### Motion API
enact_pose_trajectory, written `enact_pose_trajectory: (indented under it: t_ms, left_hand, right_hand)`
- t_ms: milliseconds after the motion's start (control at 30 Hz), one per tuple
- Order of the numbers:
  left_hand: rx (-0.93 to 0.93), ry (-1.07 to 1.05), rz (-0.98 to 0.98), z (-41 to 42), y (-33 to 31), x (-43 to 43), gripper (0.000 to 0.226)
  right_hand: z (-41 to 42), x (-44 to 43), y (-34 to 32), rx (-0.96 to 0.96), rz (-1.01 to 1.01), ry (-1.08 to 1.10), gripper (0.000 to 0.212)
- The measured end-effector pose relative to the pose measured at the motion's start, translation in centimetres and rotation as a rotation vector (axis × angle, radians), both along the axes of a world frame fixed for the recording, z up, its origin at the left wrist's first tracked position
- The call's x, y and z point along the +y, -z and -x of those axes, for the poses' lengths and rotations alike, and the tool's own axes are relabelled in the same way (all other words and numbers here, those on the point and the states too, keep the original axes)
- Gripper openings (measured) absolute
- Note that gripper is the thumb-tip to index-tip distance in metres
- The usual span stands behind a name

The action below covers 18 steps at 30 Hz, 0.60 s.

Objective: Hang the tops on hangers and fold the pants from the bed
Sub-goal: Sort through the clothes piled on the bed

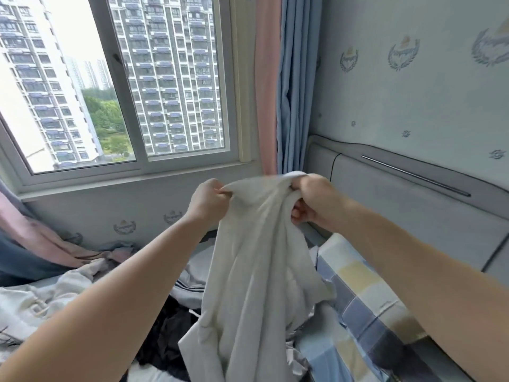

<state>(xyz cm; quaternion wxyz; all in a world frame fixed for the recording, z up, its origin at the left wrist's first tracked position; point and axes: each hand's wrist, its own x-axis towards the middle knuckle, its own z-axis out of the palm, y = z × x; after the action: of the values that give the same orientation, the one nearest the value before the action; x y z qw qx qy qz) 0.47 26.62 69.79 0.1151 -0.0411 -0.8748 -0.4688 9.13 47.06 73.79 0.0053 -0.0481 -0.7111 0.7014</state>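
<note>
Over the checked bed (358, 304), a white top (256, 271) is held up in open air, headboard (413, 216) close on the right, window (124, 78) ahead. Left grip (208, 201) and right grip (314, 201) each pinch its bunched upper edge. It hangs creased and plain over a messy clothes pile (170, 326).

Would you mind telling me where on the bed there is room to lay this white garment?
The checked sheet between the headboard and the white garment is bare. Left of it is crowded: dark clothes, crumpled bedding.
</note>
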Motion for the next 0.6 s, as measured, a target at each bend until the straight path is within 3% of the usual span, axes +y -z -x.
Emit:
enact_pose_trajectory:
  t_ms: [100, 200, 300, 400, 467, 600]
  left_hand:
    - [0.078, -0.013, -0.133, -1.9, 0.7, 1.5, 0.013]
    - [0.172, 0.15, -0.354, -5.0, 0.1, 2.9, 0.021]
    - [0.062, 0.31, -0.463, -7.4, 0.4, 3.7, 0.013]
    - [-0.149, 0.435, -0.301, -8.9, 1.6, 4.8, 0.012]
    - [-0.15, 0.45, -0.159, -9.3, 2.4, 5.8, 0.011]
    - [-0.148, 0.306, -0.064, -9.0, 3.7, 7.7, 0.051]
  right_hand:
    - [0.0, -1.2, -1.2, -0.012, 0.031, -0.033, 0.029]
    - [0.3, -1.8, -1.7, 0.007, 0.06, -0.014, 0.033]
    - [0.5, -1.6, -2.0, 0.037, 0.089, -0.011, 0.04]
    - [0.9, -1.5, -2.4, 0.068, 0.112, -0.022, 0.048]
    - [1.3, -1.6, -2.9, 0.102, 0.148, -0.025, 0.058]
    - [1.8, -1.3, -3.8, 0.169, 0.184, -0.093, 0.073]
